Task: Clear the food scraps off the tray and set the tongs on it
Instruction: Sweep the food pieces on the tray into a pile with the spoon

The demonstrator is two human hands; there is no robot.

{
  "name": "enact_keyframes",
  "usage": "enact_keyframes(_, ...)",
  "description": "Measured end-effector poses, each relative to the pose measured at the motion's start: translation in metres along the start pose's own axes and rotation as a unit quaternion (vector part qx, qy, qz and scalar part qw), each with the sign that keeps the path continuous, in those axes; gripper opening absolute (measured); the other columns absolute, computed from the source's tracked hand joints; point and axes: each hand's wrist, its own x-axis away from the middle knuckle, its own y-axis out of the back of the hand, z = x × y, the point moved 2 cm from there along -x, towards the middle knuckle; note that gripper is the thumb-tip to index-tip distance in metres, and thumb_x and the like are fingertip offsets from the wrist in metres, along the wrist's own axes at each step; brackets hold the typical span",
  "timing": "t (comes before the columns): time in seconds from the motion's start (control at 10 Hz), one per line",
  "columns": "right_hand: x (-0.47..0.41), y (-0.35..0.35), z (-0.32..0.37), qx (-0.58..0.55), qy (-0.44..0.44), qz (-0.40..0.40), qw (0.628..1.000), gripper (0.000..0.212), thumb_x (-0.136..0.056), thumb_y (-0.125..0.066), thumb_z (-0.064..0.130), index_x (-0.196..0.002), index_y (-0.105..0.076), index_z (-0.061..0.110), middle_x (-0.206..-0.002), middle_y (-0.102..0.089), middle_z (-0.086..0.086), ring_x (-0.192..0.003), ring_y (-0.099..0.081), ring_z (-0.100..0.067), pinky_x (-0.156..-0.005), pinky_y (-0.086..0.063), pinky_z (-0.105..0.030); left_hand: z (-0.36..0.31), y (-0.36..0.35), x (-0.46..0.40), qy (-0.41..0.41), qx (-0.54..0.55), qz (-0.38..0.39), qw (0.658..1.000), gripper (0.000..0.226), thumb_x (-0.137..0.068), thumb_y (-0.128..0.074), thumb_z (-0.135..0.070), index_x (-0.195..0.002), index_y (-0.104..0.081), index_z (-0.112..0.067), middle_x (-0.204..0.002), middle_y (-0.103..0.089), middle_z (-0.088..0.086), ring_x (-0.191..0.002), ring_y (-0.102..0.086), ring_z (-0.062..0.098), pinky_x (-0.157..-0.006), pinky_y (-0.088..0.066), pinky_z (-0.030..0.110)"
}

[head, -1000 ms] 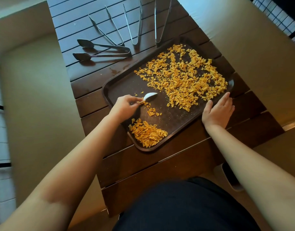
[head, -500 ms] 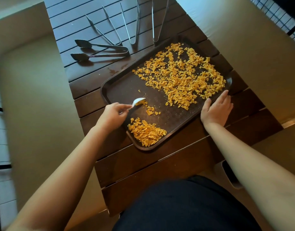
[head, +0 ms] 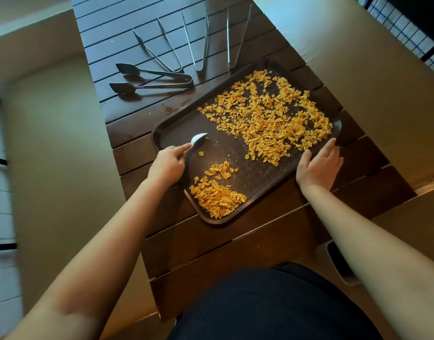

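tray [head: 170,130]: sitting mid-table [head: 211,246], scraps [head: 272,119] crowding its far-right corner | tongs [head: 159,81]: lying beyond its far edge | left hand [head: 165,163]: gripping spoon [head: 198,139] | right hand [head: 319,165]: resting flat, fingers straight, on near-right rim

Dark slatted wooden tabletop [head: 211,244], matt brown plastic tray [head: 250,177], shiny metal tongs [head: 157,81], dry flaky orange scraps [head: 272,119].

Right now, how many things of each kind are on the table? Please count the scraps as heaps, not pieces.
Tongs: 4, one with leaf tips, three plain
Tray: 1
Spoon: 1, held in the left hand
Scrap heaps: 2, big and small
Total: 8
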Motion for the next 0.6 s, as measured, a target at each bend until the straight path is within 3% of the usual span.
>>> enact_keyframes(0.2, 0.000, -0.001, -0.002, -0.004, 0.002, -0.002, 1.000, 0.068, -0.096, -0.035, 0.035, -0.148, -0.012, -0.003, -0.151, -0.024, -0.023, -0.141, -0.020, -0.032, -0.117, -0.010, -0.044, -0.011, -0.010, 0.021, -0.044, -0.005, 0.119, 0.992, 0.029, -0.094, -0.052, -0.022, -0.120, -0.062, -0.029, -0.098, -0.062, -0.008, -0.064, -0.054, 0.007, -0.058, -0.045, 0.020)
enact_keyframes(0.3, -0.001, -0.001, -0.002, -0.007, 0.001, -0.004, 1.000, 0.074, -0.090, -0.028, 0.041, -0.147, -0.012, -0.003, -0.150, -0.025, -0.024, -0.141, -0.021, -0.032, -0.116, -0.010, -0.044, -0.013, -0.010, 0.027, -0.061, -0.044, 0.153, 0.985, 0.024, -0.092, -0.056, -0.027, -0.111, -0.066, -0.035, -0.097, -0.068, -0.009, -0.071, -0.062, 0.017, -0.061, -0.051, 0.031)
enact_keyframes(0.4, -0.001, -0.001, -0.001, -0.007, 0.001, -0.005, 1.000, 0.075, -0.089, -0.028, 0.041, -0.147, -0.012, -0.003, -0.151, -0.025, -0.024, -0.141, -0.021, -0.032, -0.116, -0.010, -0.044, -0.015, -0.007, 0.026, -0.044, 0.037, 0.113, 0.992, 0.024, -0.092, -0.055, -0.024, -0.113, -0.064, -0.032, -0.088, -0.066, -0.008, -0.056, -0.054, 0.002, -0.049, -0.042, 0.014)
enact_keyframes(0.5, 0.000, -0.001, -0.002, -0.008, 0.002, -0.003, 1.000, 0.071, -0.092, -0.031, 0.038, -0.148, -0.012, -0.003, -0.151, -0.024, -0.024, -0.141, -0.021, -0.033, -0.117, -0.010, -0.044, -0.013, -0.004, 0.017, 0.012, 0.121, 0.004, 0.993, 0.026, -0.094, -0.053, -0.021, -0.117, -0.064, -0.024, -0.093, -0.066, -0.004, -0.055, -0.048, 0.004, -0.047, -0.040, 0.013)
enact_keyframes(0.6, -0.001, -0.001, -0.002, -0.007, 0.001, -0.002, 1.000, 0.072, -0.092, -0.030, 0.039, -0.148, -0.012, -0.003, -0.151, -0.024, -0.023, -0.141, -0.021, -0.032, -0.117, -0.010, -0.044, -0.012, -0.007, 0.011, 0.042, 0.123, -0.003, 0.992, 0.026, -0.094, -0.053, -0.020, -0.117, -0.065, -0.020, -0.093, -0.066, -0.002, -0.052, -0.045, 0.003, -0.043, -0.036, 0.010)
